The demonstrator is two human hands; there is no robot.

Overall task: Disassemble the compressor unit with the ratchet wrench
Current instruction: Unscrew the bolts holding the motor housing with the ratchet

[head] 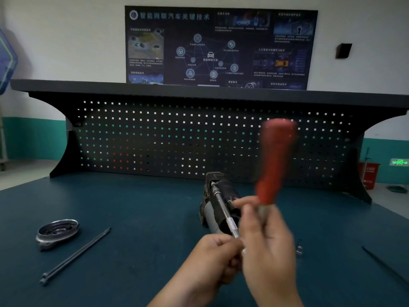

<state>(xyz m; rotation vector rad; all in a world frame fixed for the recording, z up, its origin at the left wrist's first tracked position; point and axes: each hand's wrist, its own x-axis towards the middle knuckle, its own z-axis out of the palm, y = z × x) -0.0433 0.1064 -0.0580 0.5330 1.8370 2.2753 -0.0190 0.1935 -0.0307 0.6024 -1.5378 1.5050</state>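
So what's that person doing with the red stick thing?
A person is taking a compressor unit apart on the bench. Their right hand grips a red-handled ratchet wrench, and their left hand holds its extension bar, which reaches the unit. A round metal cover and two long bolts lie to the left.

tabletop (132, 207): dark teal
left: round metal cover (58, 232), two long bolts (75, 257)
centre: compressor unit (218, 204)
right: small socket (299, 248), thin rod (385, 264)

- We count two hands: left hand (212, 260), right hand (267, 247).
- We see one wrench (275, 160), one compressor (218, 196), one cover (58, 232), one socket (299, 248).
- We count three bolts: two at left (76, 254), one at right (385, 264).
- We see one pegboard (177, 138), one poster (221, 47).
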